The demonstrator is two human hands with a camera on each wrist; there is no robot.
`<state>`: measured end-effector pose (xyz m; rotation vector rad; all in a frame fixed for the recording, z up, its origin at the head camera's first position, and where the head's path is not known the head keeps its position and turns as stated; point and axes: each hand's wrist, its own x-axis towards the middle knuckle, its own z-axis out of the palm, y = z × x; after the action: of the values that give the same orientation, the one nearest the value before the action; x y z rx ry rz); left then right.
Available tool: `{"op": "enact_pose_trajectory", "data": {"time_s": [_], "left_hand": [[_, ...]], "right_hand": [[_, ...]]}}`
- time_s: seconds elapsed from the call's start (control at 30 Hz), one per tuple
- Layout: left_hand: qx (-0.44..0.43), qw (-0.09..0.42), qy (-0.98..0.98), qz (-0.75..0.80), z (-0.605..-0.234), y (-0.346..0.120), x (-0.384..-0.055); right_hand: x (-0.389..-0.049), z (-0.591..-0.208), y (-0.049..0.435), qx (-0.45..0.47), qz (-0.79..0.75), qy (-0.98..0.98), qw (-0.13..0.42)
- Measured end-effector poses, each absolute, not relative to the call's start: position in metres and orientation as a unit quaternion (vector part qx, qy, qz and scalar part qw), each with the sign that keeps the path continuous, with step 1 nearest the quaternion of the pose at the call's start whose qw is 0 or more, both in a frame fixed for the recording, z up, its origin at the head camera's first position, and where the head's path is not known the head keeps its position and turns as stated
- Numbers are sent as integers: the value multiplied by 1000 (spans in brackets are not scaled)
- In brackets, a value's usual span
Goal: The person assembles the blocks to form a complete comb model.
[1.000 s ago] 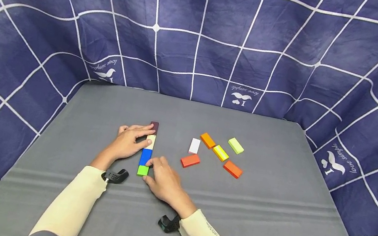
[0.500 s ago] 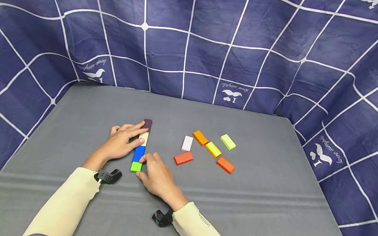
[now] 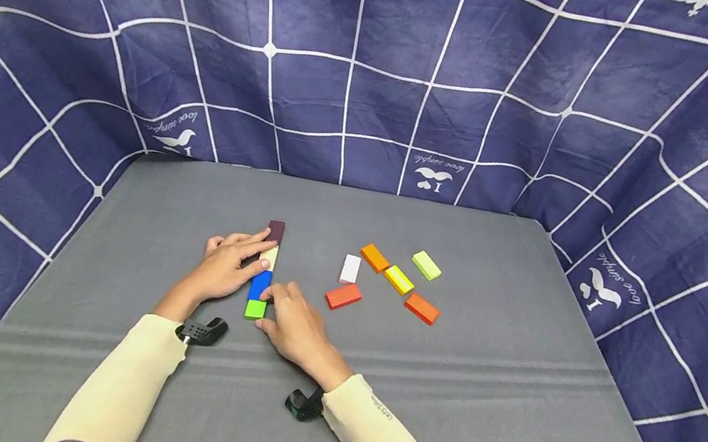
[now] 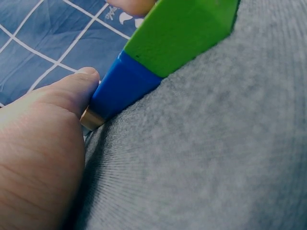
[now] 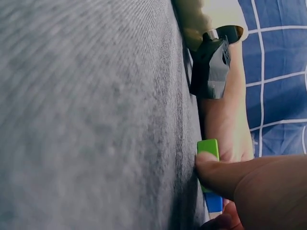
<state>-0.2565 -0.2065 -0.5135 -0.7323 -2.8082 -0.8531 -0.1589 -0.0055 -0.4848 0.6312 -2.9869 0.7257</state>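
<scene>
Resting on the gray table [image 3: 473, 432], in the head view, four blocks lie end to end in one row: the dark block [image 3: 276, 232] at the far end, then the cream block [image 3: 270, 257], the blue block [image 3: 259, 286], and the green block [image 3: 255, 310] at the near end. The left hand [image 3: 226, 268] has its fingers stretched over the far part of the row, touching but not gripping. The right hand [image 3: 295, 325] has bent fingers, and it seems to pinch lightly the green block. Well apart, to the right of the row, lie six loose blocks [image 3: 399, 279].

The left wrist view shows the blue block against the green block, and I notice no gap at this joint. The left thumb [image 4: 88, 86] lies at the blue block; whether it presses, I cannot tell.

The right wrist view shows the right thumb [image 5: 207, 165] upon the green block. As I judge, the step in hand is straightening the row, and the next move calls for a soft, even push, then a careful release, so that no block turns sideways
</scene>
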Motion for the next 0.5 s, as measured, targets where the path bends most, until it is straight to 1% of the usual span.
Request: {"op": "enact_pose_trajectory", "data": {"time_s": [0.2, 0.33, 0.5], "left_hand": [[-241, 57, -928, -278, -518, -207, -257], [-240, 52, -927, -283, -516, -207, -257], [-236, 51, -929, -281, -515, -206, -258]], "right_hand": [[-157, -480, 8, 220, 249, -943, 11], [-160, -468, 27, 219, 271, -937, 35], [-173, -456, 60, 193, 310, -929, 64]]}}
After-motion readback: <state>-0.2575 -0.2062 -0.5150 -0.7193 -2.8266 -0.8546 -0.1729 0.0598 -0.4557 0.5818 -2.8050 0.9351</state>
